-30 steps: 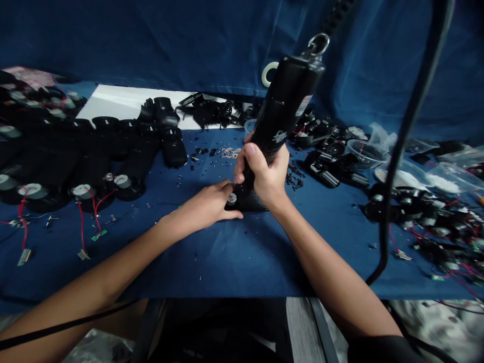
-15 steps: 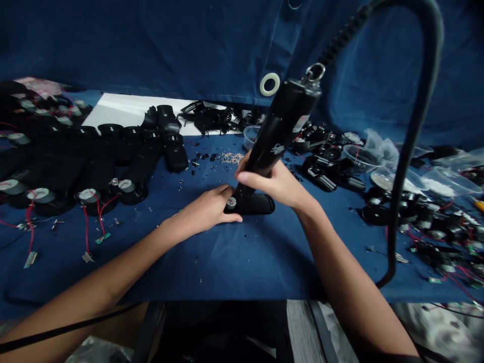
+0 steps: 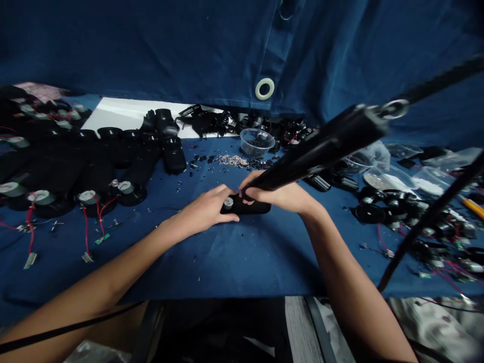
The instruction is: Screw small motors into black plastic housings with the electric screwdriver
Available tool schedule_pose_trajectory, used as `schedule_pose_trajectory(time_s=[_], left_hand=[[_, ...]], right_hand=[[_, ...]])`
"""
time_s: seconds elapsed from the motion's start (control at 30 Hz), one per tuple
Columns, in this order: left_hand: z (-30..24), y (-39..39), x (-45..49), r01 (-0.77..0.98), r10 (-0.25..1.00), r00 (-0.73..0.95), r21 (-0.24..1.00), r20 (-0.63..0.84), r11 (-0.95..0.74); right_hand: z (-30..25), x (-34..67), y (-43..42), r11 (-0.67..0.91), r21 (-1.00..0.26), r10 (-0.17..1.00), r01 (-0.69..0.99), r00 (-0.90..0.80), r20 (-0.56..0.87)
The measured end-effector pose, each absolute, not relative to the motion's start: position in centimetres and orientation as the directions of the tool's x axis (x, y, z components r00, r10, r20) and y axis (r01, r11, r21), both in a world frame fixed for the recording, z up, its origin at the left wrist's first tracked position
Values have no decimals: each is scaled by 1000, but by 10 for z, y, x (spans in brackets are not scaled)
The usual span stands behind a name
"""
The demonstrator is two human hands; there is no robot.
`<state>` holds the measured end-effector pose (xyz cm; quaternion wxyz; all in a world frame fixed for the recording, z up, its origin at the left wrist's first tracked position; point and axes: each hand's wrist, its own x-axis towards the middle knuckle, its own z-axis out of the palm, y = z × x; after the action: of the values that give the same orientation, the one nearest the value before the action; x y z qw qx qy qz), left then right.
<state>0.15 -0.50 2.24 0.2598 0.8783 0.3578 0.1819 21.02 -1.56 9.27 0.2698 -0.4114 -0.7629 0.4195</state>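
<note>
My left hand (image 3: 209, 205) is closed on the left end of a black plastic housing (image 3: 260, 207) lying on the blue cloth. A small round silver motor (image 3: 228, 202) sits in that end, beside my fingers. My right hand (image 3: 272, 194) grips a black electric screwdriver (image 3: 321, 146) near its lower end. The tool leans far over to the right, its cable running from a metal ring at the top. Its tip is hidden behind my right fingers, which are above the housing.
Several black housings (image 3: 94, 161) with motors and red wires stand at left. A clear tub (image 3: 257, 142) of small dark parts and a pile of screws (image 3: 232, 160) lie beyond my hands. More motor parts (image 3: 378, 206) are heaped at right. A blue curtain (image 3: 151, 50) hangs behind.
The screwdriver has swung from nearly upright to a strong rightward tilt, and its cable has shifted right. My right fingers have come lower, by the housing. My left hand stays almost still.
</note>
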Motion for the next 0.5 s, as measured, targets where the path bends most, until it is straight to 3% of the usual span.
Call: schedule_pose_trajectory(time_s=[0.13, 0.23, 0.37, 0.5], left_hand=[[22, -9, -1, 525, 730, 667, 599, 152, -604], [21, -9, -5, 541, 726, 671, 570, 150, -618], [21, -3, -9, 557, 701, 701, 515, 130, -652], [22, -1, -9, 585, 700, 708, 475, 97, -658]], right_hand=[[88, 231, -21, 146, -982, 954, 119, -280, 108], [74, 251, -30, -18, -999, 998, -27, -65, -16], [51, 272, -48, -203, -974, 968, -99, 130, -215], [38, 279, -61, -336, -939, 923, -75, 170, -344]])
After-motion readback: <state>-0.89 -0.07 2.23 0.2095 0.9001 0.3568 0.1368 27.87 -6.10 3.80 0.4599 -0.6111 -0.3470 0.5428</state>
